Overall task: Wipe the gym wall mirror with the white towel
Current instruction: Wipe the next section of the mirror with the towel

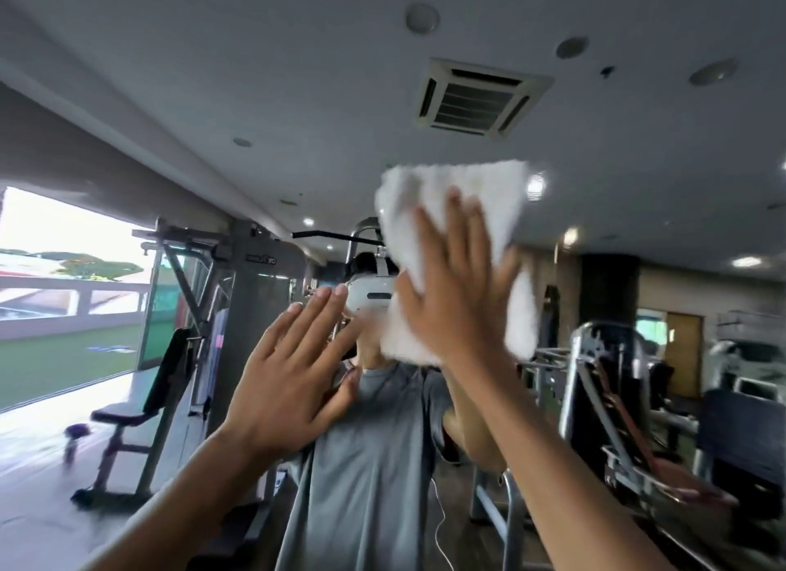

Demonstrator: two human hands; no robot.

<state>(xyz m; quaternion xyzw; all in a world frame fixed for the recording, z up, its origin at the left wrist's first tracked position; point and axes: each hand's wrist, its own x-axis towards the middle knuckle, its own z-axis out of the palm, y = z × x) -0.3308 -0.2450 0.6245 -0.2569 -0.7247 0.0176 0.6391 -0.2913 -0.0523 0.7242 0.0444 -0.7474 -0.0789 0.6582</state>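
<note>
Your right hand (451,302): fingers straight and fanned, palm pressing a folded white terry towel (463,196) flat against the glass, raised high. Your left hand (283,379): fingers straight and close together, holding nothing, palm turned to the large gym wall mirror (638,179) just below and left of the towel. It looks braced on the glass, though contact cannot be confirmed. Towel: upper centre of the mirror, its lower edge hanging beside your right wrist. Mirror: fills the view and reflects a black padded weight bench (140,400) at left and a square ceiling air vent (476,98) above. Step in hand, by judgement: a wiping pass across the upper centre of the pane, the towel's blurred edges suggesting motion. How much glass is already done cannot be told. Next move calls for even palm pressure, overlapping sweeps sideways and then lower, and the towel lying flat under your fingers so it does not slip. The bare left palm may leave prints in the towel's path.
</note>
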